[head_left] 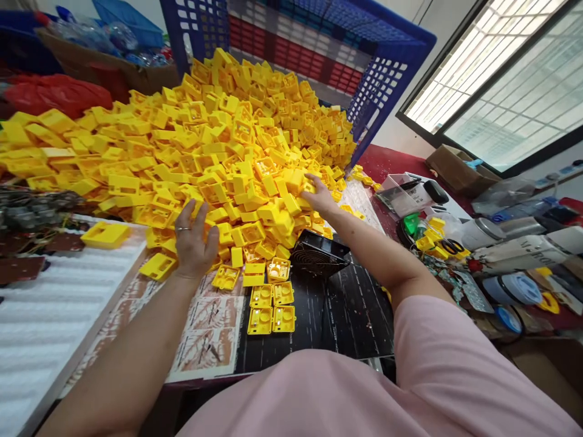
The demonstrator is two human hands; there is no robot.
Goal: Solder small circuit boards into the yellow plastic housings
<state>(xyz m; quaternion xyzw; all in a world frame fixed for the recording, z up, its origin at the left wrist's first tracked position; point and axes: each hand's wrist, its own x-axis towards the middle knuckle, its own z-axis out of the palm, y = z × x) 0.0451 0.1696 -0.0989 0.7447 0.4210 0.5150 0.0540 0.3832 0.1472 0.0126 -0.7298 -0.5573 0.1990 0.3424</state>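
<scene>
A large heap of small yellow plastic cases point(204, 145) spreads across the table and up into a tipped blue crate. At the heap's front left edge is my left hand point(194, 243), fingers spread against the cases and a ring on one finger. My right hand point(321, 197) reaches to the heap's right side, fingers apart and touching a yellow case point(294, 180); its fingertips are partly hidden. Between my arms, several open yellow cases point(272, 309) lie in neat rows on a black mat point(337, 321). A black fan point(319, 254) stands beside them, below my right forearm.
The blue crate point(392, 79) leans behind the heap. On the left lie a white ribbed foam sheet point(40, 303) with a single yellow case point(105, 235) and a pile of wired parts point(36, 209). Bottles, scissors point(452, 246) and a clear bin point(401, 193) crowd the right side.
</scene>
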